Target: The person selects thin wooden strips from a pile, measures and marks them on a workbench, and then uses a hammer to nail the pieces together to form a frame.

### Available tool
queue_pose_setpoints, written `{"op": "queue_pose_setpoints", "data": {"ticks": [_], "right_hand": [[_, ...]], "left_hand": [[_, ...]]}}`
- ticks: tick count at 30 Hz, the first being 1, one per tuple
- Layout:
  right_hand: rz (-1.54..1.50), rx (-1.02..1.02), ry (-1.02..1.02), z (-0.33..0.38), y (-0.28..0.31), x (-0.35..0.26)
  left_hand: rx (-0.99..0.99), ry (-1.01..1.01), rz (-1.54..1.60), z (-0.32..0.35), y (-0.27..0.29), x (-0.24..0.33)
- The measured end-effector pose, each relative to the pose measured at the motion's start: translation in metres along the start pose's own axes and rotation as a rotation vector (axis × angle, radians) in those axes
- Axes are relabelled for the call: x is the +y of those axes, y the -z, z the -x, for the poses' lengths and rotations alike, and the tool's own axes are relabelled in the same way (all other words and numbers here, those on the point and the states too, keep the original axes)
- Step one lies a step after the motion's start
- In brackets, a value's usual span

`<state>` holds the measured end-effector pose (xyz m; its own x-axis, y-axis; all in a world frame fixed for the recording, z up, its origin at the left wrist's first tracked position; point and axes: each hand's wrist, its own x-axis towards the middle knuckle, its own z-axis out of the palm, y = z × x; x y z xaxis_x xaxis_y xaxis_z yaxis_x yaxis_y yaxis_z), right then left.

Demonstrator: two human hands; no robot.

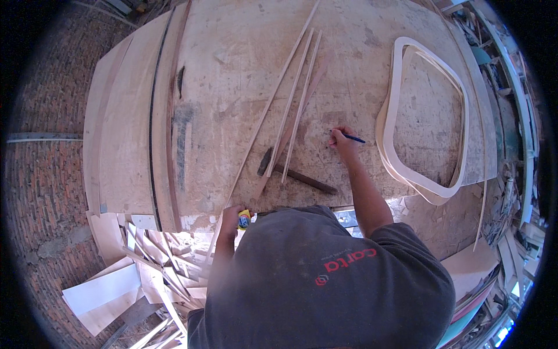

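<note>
My right hand [343, 144] rests on the worn wooden workbench [232, 75] and grips a blue pencil [353, 138], its tip pointing right. My left hand [231, 220] is at the bench's near edge, closed around a small yellow and blue tape measure [244, 219], close to the near end of a long thin wooden strip [268, 107]. Several more thin strips [299, 99] lie diagonally between my hands. A hammer [297, 175] with a dark handle lies across their near ends, just left of my right forearm.
Stacked pale wooden frames with rounded corners [390, 116] lie on the bench to the right of my right hand. Long boards [125, 122] lie along the bench's left side. Offcuts [151, 262] are piled on the brick floor [40, 192] at lower left.
</note>
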<state>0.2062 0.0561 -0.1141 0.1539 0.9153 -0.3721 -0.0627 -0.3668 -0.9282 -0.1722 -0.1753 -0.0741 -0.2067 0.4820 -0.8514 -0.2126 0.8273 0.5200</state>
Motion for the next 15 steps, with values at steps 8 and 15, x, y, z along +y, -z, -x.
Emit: {"op": "queue_pose_setpoints", "data": {"ticks": [8, 15], "right_hand": [[0.001, -0.006, 0.002, -0.0002, 0.0, -0.0015], [-0.046, -0.026, -0.004, -0.0002, -0.0007, -0.0028]], "left_hand": [[-0.014, -0.017, -0.01, -0.0017, 0.0013, -0.0015], [-0.023, -0.043, -0.014, -0.0018, 0.0016, -0.0012]]}}
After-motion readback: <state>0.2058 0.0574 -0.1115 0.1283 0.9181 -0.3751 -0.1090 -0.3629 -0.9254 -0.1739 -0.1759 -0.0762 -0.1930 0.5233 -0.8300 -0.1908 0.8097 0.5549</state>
